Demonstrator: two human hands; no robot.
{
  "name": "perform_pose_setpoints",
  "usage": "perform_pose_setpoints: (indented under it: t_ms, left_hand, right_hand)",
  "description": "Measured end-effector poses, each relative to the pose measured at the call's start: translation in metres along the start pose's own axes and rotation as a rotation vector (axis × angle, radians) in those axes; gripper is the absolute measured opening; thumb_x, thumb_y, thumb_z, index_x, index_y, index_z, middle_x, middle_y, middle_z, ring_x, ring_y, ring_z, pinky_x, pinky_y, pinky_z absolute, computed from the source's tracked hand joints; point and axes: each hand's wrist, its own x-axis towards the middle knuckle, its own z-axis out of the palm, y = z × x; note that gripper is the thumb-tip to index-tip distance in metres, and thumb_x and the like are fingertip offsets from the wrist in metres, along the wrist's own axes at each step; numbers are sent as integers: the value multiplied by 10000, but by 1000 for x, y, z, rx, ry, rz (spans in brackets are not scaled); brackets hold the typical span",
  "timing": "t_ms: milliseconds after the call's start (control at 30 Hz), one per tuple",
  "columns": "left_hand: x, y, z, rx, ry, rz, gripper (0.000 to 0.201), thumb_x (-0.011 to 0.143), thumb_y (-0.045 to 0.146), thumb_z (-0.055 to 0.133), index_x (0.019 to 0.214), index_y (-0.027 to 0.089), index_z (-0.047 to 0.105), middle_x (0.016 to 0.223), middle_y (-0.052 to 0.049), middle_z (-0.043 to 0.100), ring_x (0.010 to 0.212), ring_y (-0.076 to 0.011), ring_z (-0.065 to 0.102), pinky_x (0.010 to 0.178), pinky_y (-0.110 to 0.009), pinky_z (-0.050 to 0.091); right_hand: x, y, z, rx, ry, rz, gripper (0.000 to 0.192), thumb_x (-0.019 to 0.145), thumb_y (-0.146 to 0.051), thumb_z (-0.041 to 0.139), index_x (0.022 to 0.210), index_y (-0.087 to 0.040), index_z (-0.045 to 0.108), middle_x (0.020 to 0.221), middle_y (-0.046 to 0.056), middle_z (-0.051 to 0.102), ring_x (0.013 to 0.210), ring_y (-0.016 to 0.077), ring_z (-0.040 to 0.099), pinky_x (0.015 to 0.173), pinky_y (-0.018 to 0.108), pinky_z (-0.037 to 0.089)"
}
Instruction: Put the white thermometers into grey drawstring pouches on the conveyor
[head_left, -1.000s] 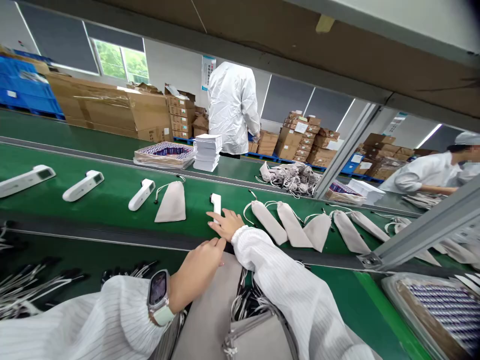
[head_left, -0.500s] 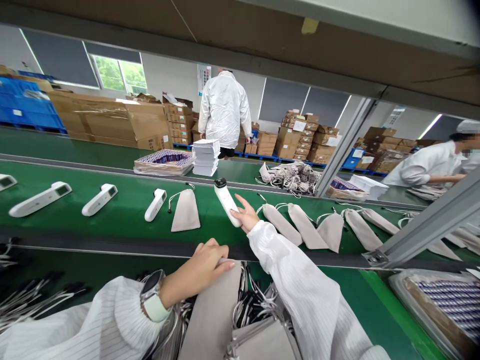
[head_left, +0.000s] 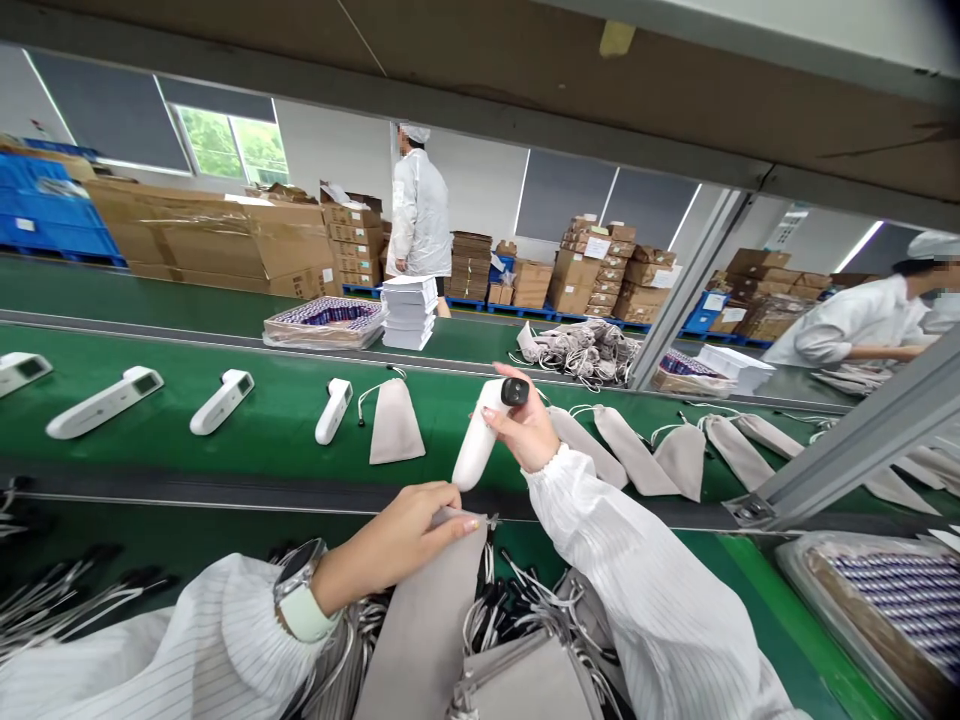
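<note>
A white infrared thermometer (head_left: 475, 446) is in my right hand (head_left: 531, 428), its dark-tipped head up and its handle slanting down to the left. Just below it, my left hand (head_left: 420, 530) grips the top edge of a grey drawstring pouch (head_left: 429, 630). The handle's lower end is close to the left fingers; whether it touches the pouch I cannot tell. More grey pouches (head_left: 525, 680) with white cords are heaped beside the held one. On the green belt to the left lie several similar thermometers (head_left: 223, 402) and a single flat pouch (head_left: 397, 422).
Several filled-looking pouches (head_left: 636, 452) lie on the belt at right, near a slanted metal post (head_left: 847, 440). A plastic-wrapped tray (head_left: 862, 620) stands at the lower right. Beyond the belt are a paper stack (head_left: 409, 312), a pouch pile (head_left: 581, 348) and two people in white coats.
My right hand has turned the thermometer and brought it to just above the pouch mouth. The belt items have shifted right. The person at the back has turned and moved left.
</note>
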Motion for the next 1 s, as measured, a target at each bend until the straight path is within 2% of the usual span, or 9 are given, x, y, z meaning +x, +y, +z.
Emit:
perform_pose_setpoints:
  t_ms: [100,200,300,433,533,600,733,867,1000]
  left_hand:
    - [-2,-2,-6,-19,-116,1,278,847,364,321,710,182,480,694,28,495,674,-126,451,593,-217,311]
    - [-1,-5,-14,-75,-207,-8,239,857,307,304,762,190,490,685,39,481,658,-115,443,587,-209,309]
    - [2,-8,-18,-111,-236,29,232,861,328,305,782,187,471,655,49,420,601,-100,391,556,-201,298]
    - [4,-10,-16,-101,-194,105,231,864,340,308,797,185,465,723,36,415,660,-105,397,614,-202,319]
    - [4,-12,-13,-86,-193,123,240,868,344,296,820,191,474,782,20,434,709,-116,423,667,-215,334]
    - [4,-14,-13,-80,-195,130,243,869,346,292,828,193,476,797,15,442,726,-122,433,688,-222,339]
    - [5,-15,-11,-80,-183,137,237,869,342,299,817,192,474,791,15,446,730,-123,440,689,-220,345]
    - [4,-13,-10,-96,-163,148,251,872,340,291,831,193,490,809,6,441,764,-129,439,735,-230,353]
    - [2,-9,-10,-108,-136,158,244,872,327,293,869,201,503,850,-4,420,816,-136,425,795,-247,344]
  right_hand:
    - [-15,-6,-2,-184,49,-230,387,665,-306,620,1007,-250,449,979,29,500,788,163,589,724,353,492]
    - [-36,-3,-6,-359,7,-357,284,697,-257,602,965,-260,507,957,31,510,846,178,574,760,367,471]
    - [-47,7,-12,-445,-24,-307,268,695,-241,606,953,-249,534,901,30,513,828,171,563,744,362,475]
    - [-40,6,-19,-290,153,-249,316,696,-279,599,982,-240,471,998,42,473,834,165,556,703,354,504]
    - [-36,0,-22,-277,223,-317,324,697,-271,598,986,-252,452,1023,41,460,840,174,560,714,371,501]
    - [-41,-1,-22,-388,173,-394,283,704,-254,591,966,-255,485,970,36,491,849,180,552,749,381,478]
    - [-55,4,-17,-622,-80,-434,258,724,-209,564,974,-266,541,829,30,525,794,169,535,716,357,462]
    - [-57,6,-16,-610,8,-417,280,725,-232,561,1000,-269,523,910,45,524,855,186,527,756,384,451]
    - [-50,8,-21,-538,48,-238,264,707,-267,577,959,-232,507,933,43,517,838,176,523,751,379,466]
